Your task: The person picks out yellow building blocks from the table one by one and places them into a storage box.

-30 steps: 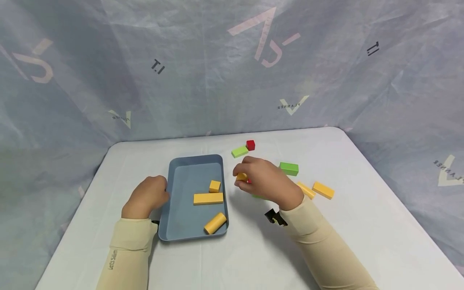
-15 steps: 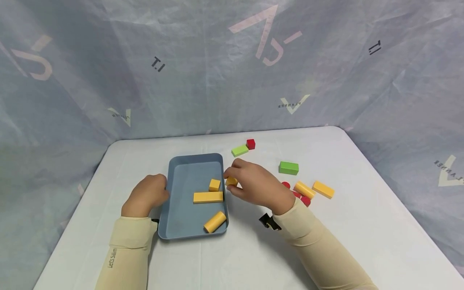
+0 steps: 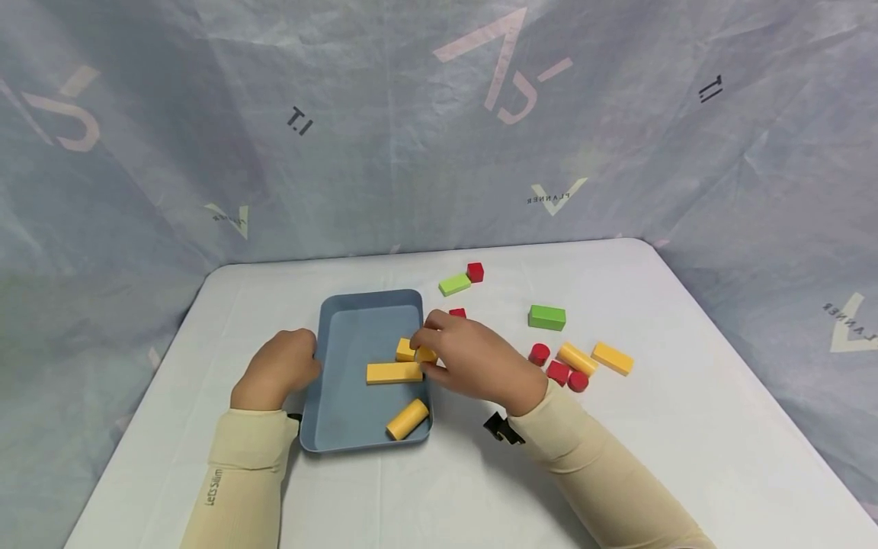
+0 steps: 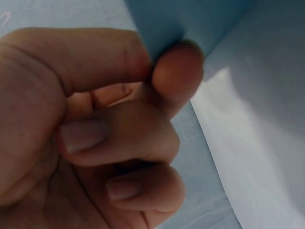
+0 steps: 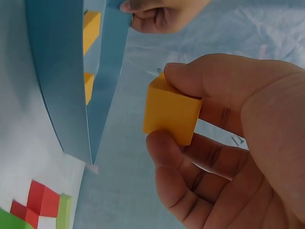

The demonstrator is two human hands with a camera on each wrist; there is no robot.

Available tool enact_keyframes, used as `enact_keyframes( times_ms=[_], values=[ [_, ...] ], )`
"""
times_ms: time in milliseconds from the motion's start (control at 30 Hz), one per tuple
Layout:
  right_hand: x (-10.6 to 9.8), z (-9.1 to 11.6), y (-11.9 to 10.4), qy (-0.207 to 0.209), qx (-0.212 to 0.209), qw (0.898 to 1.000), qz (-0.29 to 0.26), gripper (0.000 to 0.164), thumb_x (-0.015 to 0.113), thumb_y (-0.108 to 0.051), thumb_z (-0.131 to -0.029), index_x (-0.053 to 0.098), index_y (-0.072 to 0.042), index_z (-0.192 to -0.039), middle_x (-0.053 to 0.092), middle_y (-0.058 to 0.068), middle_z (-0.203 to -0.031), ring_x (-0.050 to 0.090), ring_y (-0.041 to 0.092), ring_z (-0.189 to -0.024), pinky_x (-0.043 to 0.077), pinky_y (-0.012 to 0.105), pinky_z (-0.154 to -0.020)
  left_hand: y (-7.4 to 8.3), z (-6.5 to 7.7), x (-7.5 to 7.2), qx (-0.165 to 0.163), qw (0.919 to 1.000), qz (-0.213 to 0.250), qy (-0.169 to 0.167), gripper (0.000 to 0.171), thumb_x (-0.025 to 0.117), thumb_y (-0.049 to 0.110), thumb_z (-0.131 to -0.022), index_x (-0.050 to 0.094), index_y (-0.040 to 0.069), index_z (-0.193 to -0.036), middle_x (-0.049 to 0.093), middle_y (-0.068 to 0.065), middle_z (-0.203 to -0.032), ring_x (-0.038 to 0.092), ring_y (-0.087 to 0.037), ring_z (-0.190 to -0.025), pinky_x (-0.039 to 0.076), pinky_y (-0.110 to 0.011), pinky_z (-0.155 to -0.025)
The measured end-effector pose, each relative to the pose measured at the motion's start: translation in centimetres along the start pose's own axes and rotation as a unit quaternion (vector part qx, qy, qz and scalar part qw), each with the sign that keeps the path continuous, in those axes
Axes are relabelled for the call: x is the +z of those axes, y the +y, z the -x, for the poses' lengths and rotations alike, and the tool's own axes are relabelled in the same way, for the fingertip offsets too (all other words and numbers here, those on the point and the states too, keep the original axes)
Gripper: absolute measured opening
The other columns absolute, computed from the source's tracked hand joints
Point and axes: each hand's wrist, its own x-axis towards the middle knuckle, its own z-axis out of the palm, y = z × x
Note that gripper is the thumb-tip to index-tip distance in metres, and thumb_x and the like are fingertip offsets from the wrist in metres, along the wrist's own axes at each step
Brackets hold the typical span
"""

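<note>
A yellow cube [image 5: 170, 112] is pinched between the thumb and fingers of my right hand [image 3: 480, 358], over the right rim of a blue-grey tray [image 3: 350, 415]. My left hand [image 3: 280, 370] grips the tray's left wall between thumb and index finger, its other fingers curled below, as the left wrist view shows. Inside the tray lie another yellow cube [image 3: 405, 349], a long yellow block [image 3: 394, 373] and a yellow cylinder [image 3: 408, 419]. In the head view the right hand partly hides the held cube and the one behind it.
Right of the tray are a green block [image 3: 546, 317], a yellow cylinder [image 3: 576, 358], a yellow block [image 3: 613, 358] and several red pieces, including a red cube [image 3: 558, 372]. A light green block [image 3: 455, 285] and a red cube [image 3: 475, 272] sit near the back edge.
My right hand has moved left with the yellow cube, from beside the tray to over its right rim, uncovering red pieces on the table. The left hand stays on the tray wall.
</note>
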Motion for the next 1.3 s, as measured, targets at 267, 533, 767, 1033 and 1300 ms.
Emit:
enact_keyframes(
  times_ms=[267,533,767,1033,1300],
  values=[
    [0.8,-0.1,-1.0,-0.008,-0.013,1.000,-0.004,0.029,0.072,-0.022,-0.080,0.064,-0.018,-0.108,0.045,-0.009,-0.094,0.042,-0.001,-0.069,0.045,0.017,-0.060,0.0,0.0,0.0,-0.006,1.0000,0.004,-0.004,0.011,0.055,-0.002,-0.075,0.057,0.005,-0.067,0.052,-0.008,-0.058,0.043,-0.021,-0.050,0.038,-0.035,-0.044],
    [1.2,-0.2,-1.6,-0.035,-0.027,0.999,0.017,0.033,0.072,-0.024,-0.079,0.065,-0.018,-0.110,0.050,-0.007,-0.093,0.044,0.001,-0.072,0.047,0.018,-0.062,0.1,0.0,0.0,-0.001,1.0000,0.001,-0.002,0.011,0.056,-0.002,-0.074,0.057,0.005,-0.066,0.052,-0.007,-0.057,0.044,-0.021,-0.050,0.038,-0.035,-0.044],
    [1.5,-0.2,-2.1,-0.053,-0.031,0.998,0.015,0.033,0.075,-0.029,-0.078,0.064,-0.017,-0.107,0.052,-0.007,-0.092,0.046,0.002,-0.075,0.050,0.020,-0.062,0.0,-0.1,0.1,-0.003,1.0000,0.004,-0.003,0.011,0.056,-0.002,-0.074,0.057,0.005,-0.066,0.053,-0.007,-0.058,0.044,-0.021,-0.050,0.038,-0.035,-0.044],
    [1.5,-0.1,-2.0,-0.047,-0.032,0.998,0.020,0.034,0.076,-0.030,-0.078,0.063,-0.017,-0.107,0.052,-0.007,-0.092,0.045,0.001,-0.075,0.050,0.020,-0.063,0.1,-0.1,0.0,-0.004,1.0000,0.002,-0.008,0.011,0.056,-0.002,-0.074,0.057,0.005,-0.066,0.052,-0.007,-0.058,0.044,-0.021,-0.050,0.038,-0.035,-0.044],
    [1.3,-0.1,-2.0,-0.046,-0.036,0.998,0.022,0.033,0.074,-0.031,-0.079,0.063,-0.017,-0.106,0.051,-0.007,-0.091,0.044,0.002,-0.074,0.049,0.020,-0.062,0.0,-0.2,0.1,-0.007,0.9999,0.000,-0.008,0.010,0.056,-0.001,-0.075,0.057,0.005,-0.067,0.053,-0.007,-0.059,0.044,-0.021,-0.051,0.039,-0.035,-0.045]
  ],
)
